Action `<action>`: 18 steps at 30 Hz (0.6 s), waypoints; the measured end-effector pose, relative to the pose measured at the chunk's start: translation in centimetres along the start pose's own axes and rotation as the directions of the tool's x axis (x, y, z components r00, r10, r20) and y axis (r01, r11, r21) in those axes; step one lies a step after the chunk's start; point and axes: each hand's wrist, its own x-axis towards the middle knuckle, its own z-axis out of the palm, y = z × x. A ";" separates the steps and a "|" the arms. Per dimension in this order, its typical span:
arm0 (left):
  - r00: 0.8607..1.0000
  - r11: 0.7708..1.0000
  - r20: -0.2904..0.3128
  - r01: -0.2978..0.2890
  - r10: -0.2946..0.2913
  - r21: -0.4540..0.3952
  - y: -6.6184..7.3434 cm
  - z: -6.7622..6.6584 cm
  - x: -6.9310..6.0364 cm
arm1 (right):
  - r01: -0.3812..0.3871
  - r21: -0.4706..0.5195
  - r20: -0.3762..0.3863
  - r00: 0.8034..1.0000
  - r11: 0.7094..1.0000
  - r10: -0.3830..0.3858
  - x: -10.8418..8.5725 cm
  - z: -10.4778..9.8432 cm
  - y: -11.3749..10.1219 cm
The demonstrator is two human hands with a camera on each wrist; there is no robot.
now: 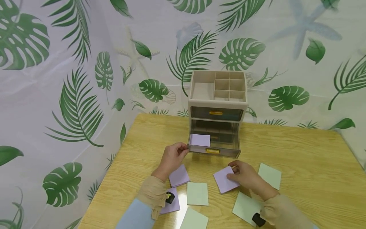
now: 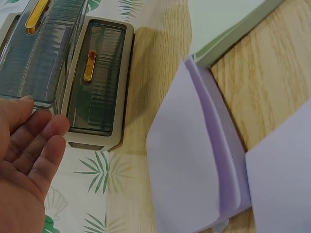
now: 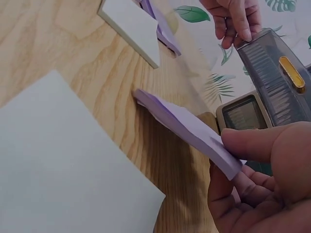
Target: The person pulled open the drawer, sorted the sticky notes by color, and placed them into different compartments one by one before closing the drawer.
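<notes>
The left hand [image 1: 172, 157] grips the pulled-out drawer [image 1: 228, 153] by a corner, apparently to steady it, while the right hand [image 1: 248, 176] pinches a purple pad [image 1: 223, 180] by one edge above the worktop [image 1: 308, 162], likely leaving its far end free.

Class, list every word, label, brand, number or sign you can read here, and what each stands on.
No readable text in any view.
Purple note pads, green note pads: visible faces blank.
Drawer organizer: no lettering visible.
Wall covering: printed leaves, shells and starfish.
Black left-wrist device: yellowish mark, too small to read.
</notes>
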 end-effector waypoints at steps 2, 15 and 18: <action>1.000 1.000 0.000 0.008 -0.008 0.000 0.0 0.0 0.1 | -0.017 0.034 -0.002 1.000 0.999 0.017 0.0 -0.1 0.0; 1.000 1.000 0.001 0.002 -0.002 0.007 0.0 0.0 0.1 | -0.013 0.078 0.035 0.999 0.997 0.011 -0.7 -0.3 -1.1; 1.000 1.000 0.002 -0.001 0.001 0.005 -0.1 0.0 0.1 | -0.003 0.074 0.034 0.999 0.997 0.000 -0.8 -0.2 -1.5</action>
